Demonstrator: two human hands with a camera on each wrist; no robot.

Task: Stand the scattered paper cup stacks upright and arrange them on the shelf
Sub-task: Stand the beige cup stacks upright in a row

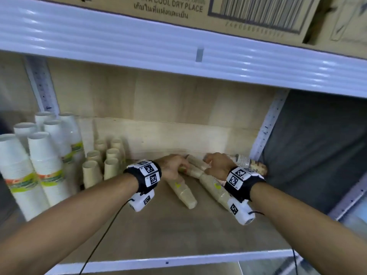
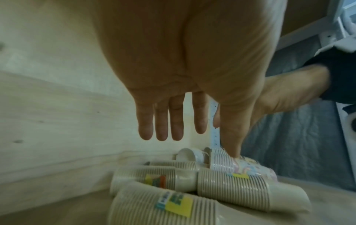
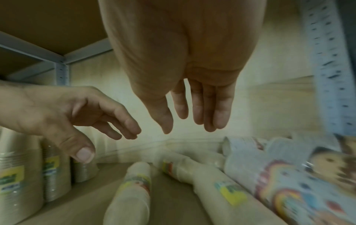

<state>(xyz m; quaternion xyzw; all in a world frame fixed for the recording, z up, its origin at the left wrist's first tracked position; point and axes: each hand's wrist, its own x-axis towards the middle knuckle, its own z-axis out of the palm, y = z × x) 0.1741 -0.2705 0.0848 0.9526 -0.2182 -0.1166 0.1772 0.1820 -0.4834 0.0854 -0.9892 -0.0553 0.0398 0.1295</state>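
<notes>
left hand [image 1: 172, 168]: hovering over the fallen pile, fingers straight and spread in the left wrist view, holding nothing.
right hand [image 1: 218, 165]: hanging just beside the left one, fingers straight and apart, gripping nothing; touch on the stacks cannot be told in the head view.
fallen beige stacks [image 1: 183, 192]: lying on their sides on the shelf [image 1: 178, 235] board, toward the back right corner, several crossing and leaning on each other.
patterned stack [image 1: 256, 165]: lying against the right edge by the upright post, rainbow print, blurred.
upright beige stacks [image 1: 99, 165]: standing rim-down in rows near the back, left of the pile.
tall white stacks [image 1: 39, 159]: standing at the left edge, green-orange labels.
look: beige stacks are long ribbed sleeves of nested cups, yellow-blue sticker mid-length, probably in clear wrap that is light and slippery.
step in hand (judgement): reaching to pick one fallen stack.
how to do it well: taking the top, free stack first, not one pinned under others; wrapping fingers round the middle near the sticker; tipping it wide end down; setting it just beside the upright beige row without knocking neighbours.
risk: rolling stacks, toppling the standing row.
</notes>
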